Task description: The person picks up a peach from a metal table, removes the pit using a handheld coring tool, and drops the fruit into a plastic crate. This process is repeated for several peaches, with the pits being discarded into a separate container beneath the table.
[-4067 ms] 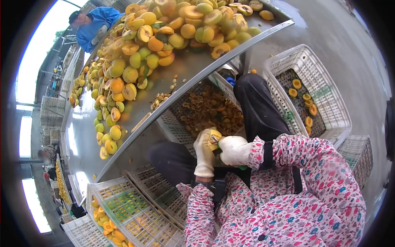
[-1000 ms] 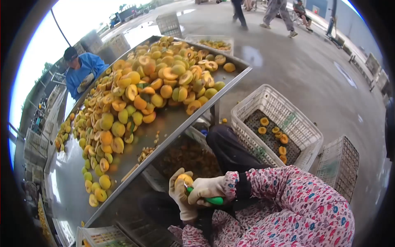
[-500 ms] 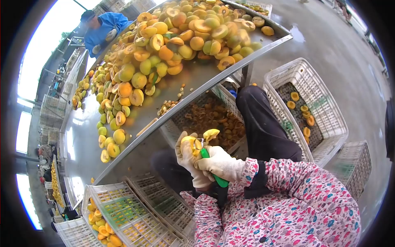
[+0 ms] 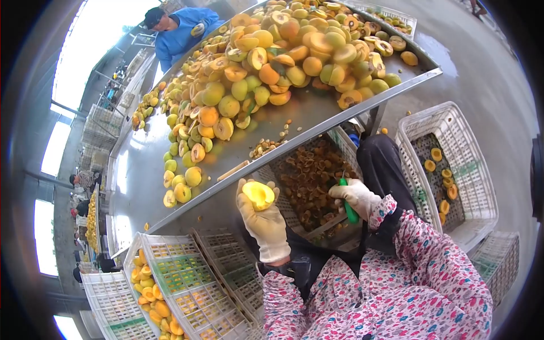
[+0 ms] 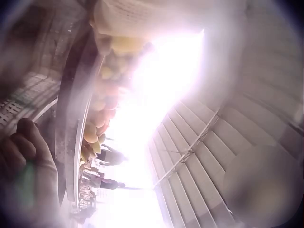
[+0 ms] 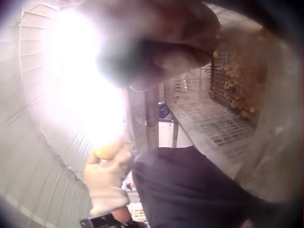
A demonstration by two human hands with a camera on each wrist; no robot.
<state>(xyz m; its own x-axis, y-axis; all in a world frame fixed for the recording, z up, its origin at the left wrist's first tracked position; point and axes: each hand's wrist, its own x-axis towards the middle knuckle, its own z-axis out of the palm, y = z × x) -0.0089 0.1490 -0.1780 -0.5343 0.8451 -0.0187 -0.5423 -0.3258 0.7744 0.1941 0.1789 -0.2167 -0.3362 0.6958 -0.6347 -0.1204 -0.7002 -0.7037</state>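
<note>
The person's left hand [image 4: 263, 224] is holding a cut yellow fruit [image 4: 259, 195] between thumb and fingers, its hollowed face showing upward, just off the near edge of the tabletop [image 4: 266, 127]. The right hand [image 4: 357, 198] is gripping a green-handled tool [image 4: 351, 213], well apart from that fruit; its tip is too small to make out. Beyond the hands, a crate [image 4: 344, 146] partly under the tabletop is holding brownish scraps [image 4: 311, 175]. A large fruit pile [image 4: 272, 62], some whole and some halved, is covering the tabletop's far part, while pits [image 4: 263, 148] and a wooden stick [image 4: 233, 170] are lying along its near edge. To the right, a white crate [image 4: 467, 136] is holding several fruit halves [image 4: 430, 165]; at far left, a person in blue [image 4: 181, 31] is standing beside the tabletop.
</note>
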